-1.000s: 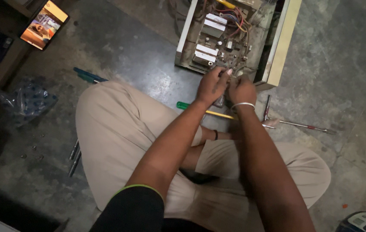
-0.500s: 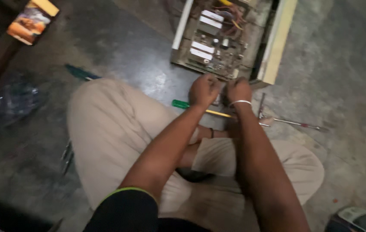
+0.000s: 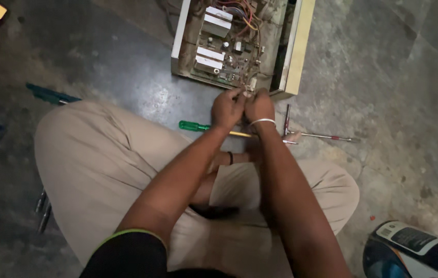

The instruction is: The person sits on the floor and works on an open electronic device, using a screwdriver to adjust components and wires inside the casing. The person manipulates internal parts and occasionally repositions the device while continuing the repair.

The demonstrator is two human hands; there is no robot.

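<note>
Where the open case [image 3: 239,44] meets the floor [image 3: 383,77], both hands come together at its near edge, just below the circuit board [image 3: 219,51]. The left hand [image 3: 228,107] and right hand [image 3: 259,105] touch each other, fingers curled inward and fingertips [image 3: 239,92] pinched on something small at the board's near corner (too small and too dim to tell what it is, or how firmly either hand has it). Whatever they pinch lies right at the tips, against the case's lower rim, not out on the floor. A pale bangle [image 3: 261,122] circles the right wrist.

Just nearer than the case, under the forearms, lies a screwdriver [image 3: 194,126] with a green handle, its yellow shaft running beneath the left wrist. To the right of it, still close to the case's near right corner, a T-shaped metal wrench [image 3: 311,135] rests flat, well clear of both hands. Far left of the case a dark green tool [image 3: 49,94] lies beside the person's knee [image 3: 75,139]. A round can [image 3: 409,249] stands well away from the case, at the lower right. The person sits cross-legged in tan trousers facing the case.
</note>
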